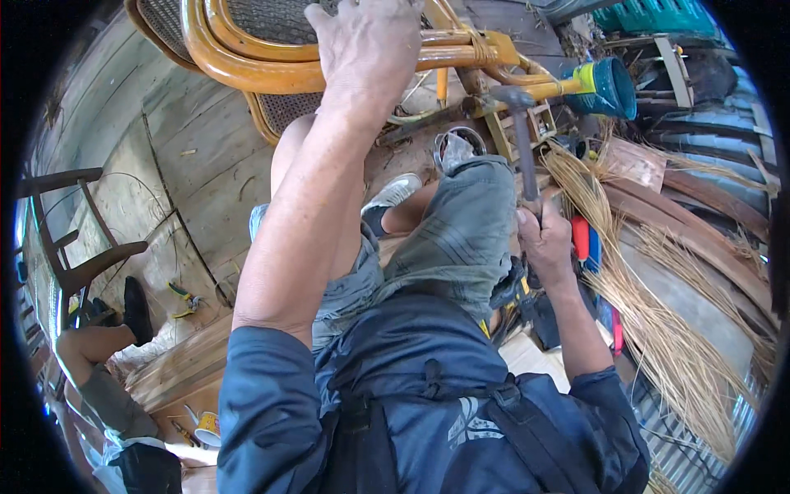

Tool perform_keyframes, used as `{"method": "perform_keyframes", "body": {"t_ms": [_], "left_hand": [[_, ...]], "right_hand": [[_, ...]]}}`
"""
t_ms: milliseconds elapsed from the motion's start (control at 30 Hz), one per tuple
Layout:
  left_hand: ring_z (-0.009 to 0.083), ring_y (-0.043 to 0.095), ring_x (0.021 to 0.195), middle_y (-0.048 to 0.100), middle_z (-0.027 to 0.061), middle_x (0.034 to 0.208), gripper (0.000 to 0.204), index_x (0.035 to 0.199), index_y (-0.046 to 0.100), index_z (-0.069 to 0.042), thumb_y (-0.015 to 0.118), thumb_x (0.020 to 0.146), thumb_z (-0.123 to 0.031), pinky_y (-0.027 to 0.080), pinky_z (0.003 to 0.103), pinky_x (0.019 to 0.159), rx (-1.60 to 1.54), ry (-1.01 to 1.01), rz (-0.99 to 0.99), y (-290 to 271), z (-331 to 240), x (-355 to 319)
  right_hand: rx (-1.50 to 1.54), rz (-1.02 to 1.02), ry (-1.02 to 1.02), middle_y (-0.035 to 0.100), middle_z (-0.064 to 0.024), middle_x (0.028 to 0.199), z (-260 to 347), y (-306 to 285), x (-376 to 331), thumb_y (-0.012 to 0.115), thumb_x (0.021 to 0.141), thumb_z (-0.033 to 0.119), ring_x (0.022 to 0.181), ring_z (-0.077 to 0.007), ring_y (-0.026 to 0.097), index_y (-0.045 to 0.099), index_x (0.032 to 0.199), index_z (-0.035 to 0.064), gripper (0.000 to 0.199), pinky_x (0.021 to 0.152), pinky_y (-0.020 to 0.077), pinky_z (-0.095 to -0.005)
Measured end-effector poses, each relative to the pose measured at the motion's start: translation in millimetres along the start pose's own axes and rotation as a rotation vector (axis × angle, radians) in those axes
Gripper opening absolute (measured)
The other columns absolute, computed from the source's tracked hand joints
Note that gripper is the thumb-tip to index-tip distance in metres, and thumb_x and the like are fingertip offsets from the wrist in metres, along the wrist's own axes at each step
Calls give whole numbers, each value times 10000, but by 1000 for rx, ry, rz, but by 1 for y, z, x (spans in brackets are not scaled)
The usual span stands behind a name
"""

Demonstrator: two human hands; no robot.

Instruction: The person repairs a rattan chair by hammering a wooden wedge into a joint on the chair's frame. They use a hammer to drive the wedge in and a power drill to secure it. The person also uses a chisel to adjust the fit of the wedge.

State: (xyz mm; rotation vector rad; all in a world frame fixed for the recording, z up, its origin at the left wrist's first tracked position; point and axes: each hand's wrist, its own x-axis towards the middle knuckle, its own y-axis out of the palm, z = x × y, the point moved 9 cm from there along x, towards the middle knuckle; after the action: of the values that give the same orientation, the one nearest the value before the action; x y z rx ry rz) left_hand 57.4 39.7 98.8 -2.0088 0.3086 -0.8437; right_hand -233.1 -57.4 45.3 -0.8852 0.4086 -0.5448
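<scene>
A glossy honey-coloured rattan chair (259, 78) with dark woven panels lies across the top of the view, in front of my knees. My left hand (366, 49) is closed over its curved frame; some fingertips are hidden at the upper edge. In my right hand (547, 239), beside my right knee, I grip a hammer (524, 148) by its handle. The hammer stands upright in the picture, its head overlapping the chair's pole near the bound joint (485, 49); I cannot tell whether they touch. A dark teal bucket (613, 89) with a yellow patch is at the pole's end.
Loose rattan strands (650, 329) spread along the right, beside curved wooden boards (691, 214). A red-handled tool (581, 237) is near my right wrist. On the left are a dark wooden chair frame (78, 272), pliers (185, 299) and another person's leg (95, 350).
</scene>
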Motion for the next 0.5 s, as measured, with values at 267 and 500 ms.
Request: {"method": "perform_keyframes", "body": {"t_ms": [267,500], "left_hand": [[300,628,841,658,150,885,243,918,583,-46,505,909,-277,379,461,814,-44,-4,-57,-7,6,3],[307,624,876,656,159,906,284,928,584,-35,498,911,-305,402,472,813,-62,-19,-42,-1,6,5]], "right_hand": [[511,-111,270,482,19,607,-38,0,-15,555,937,334,478,-56,460,532,926,38,297,434,389,-224],[569,-87,243,472,9,596,-48,7,-33,554,936,356,454,-72,452,520,936,27,331,421,386,-220]]}}
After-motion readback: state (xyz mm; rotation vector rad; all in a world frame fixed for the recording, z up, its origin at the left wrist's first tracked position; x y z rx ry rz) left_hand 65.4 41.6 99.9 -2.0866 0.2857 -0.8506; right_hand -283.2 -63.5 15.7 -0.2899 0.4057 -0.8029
